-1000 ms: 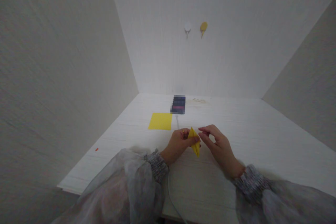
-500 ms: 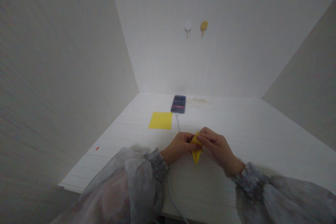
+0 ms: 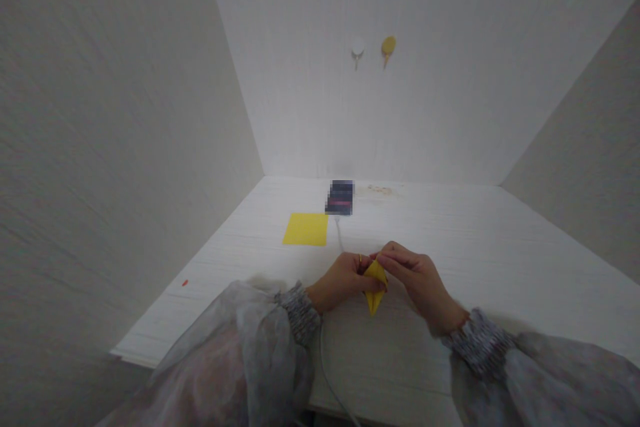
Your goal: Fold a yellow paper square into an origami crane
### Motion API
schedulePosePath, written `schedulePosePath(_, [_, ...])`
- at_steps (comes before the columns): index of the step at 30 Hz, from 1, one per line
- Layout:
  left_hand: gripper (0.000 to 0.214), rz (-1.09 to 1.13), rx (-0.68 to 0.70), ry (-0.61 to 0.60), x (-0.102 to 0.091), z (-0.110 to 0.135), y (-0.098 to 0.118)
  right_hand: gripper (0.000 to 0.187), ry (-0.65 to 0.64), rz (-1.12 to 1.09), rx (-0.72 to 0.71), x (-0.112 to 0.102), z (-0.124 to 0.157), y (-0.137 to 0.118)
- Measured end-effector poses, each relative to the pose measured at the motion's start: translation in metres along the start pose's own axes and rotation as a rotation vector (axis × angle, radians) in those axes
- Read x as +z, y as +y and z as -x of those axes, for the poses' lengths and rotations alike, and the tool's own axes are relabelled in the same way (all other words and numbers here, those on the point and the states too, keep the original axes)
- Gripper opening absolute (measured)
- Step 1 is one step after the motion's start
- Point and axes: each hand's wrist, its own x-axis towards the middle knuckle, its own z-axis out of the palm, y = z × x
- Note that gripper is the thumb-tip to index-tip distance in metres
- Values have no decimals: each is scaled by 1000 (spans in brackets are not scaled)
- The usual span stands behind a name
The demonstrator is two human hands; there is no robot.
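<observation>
Folded yellow paper [image 3: 373, 303] was between both hands, over near part of white table [image 3: 465, 233]. Left hand [image 3: 344, 282] pinched its middle, thumb on front. Right hand [image 3: 414, 278] had thumb and forefinger closed on top tip. Neat crease likely needed steady left pinch, aligned edges, gentle tip pressure. Flat yellow sheet [image 3: 305, 229] lay beyond left hand, beside blurred phone [image 3: 341, 197].

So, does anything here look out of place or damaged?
Two small oddities: a red fleck sits alone near the white table's left side, and brownish specks or marks interrupt its surface at the back, too small to identify. The folded yellow paper in the left hand and right hand shows no obvious damage.
</observation>
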Motion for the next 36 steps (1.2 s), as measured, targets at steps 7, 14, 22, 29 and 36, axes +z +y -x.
schedulePosePath(7, [15, -23, -7, 0, 0, -2, -1, 17, 54, -38, -9, 2, 0, -1])
schedulePosePath(14, [13, -85, -60, 41, 1, -2, 1, 18, 133, 17, 2, 2, 0, -4])
schedulePosePath(22, [18, -58, -45, 57, -1, -4, -5, 18, 49, 66, -3, 3, -3, -2])
schedulePosePath(29, [19, -66, -12, 21, 0, -5, -3, 25, 60, 115, -20, 4, -1, -4])
schedulePosePath(36, [24, 75, 55, 202, 1, -6, 0, 22, 97, 43, 80, 5, -5, -5])
